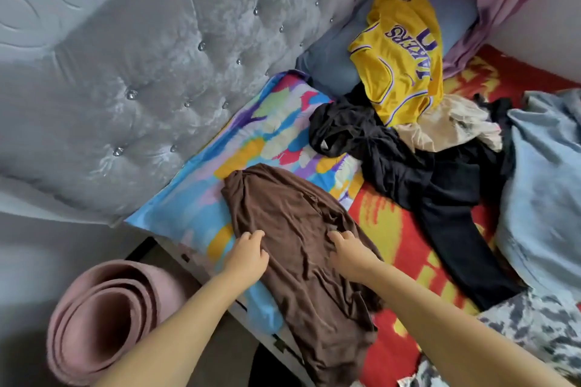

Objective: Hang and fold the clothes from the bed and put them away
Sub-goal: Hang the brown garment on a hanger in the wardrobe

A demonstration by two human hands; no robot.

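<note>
A brown garment [292, 223] lies spread lengthwise over the colourful pillow [201, 192] and the red and yellow bed sheet [393, 261]. My left hand [248, 253] rests on the garment's left side with fingers bent, pinching at the cloth. My right hand [345, 250] lies on its right side, fingers curled into the fabric. Further back sits a pile of clothes: a yellow Lakers jersey [405, 56], black garments [418, 166] and a beige piece [449, 126].
A grey tufted headboard [141, 72] rises on the left. A rolled pink mat [103, 320] stands on the floor beside the bed. A light blue blanket [544, 182] and a grey patterned cloth [540, 333] lie at the right. A blue pillow [345, 53] sits under the jersey.
</note>
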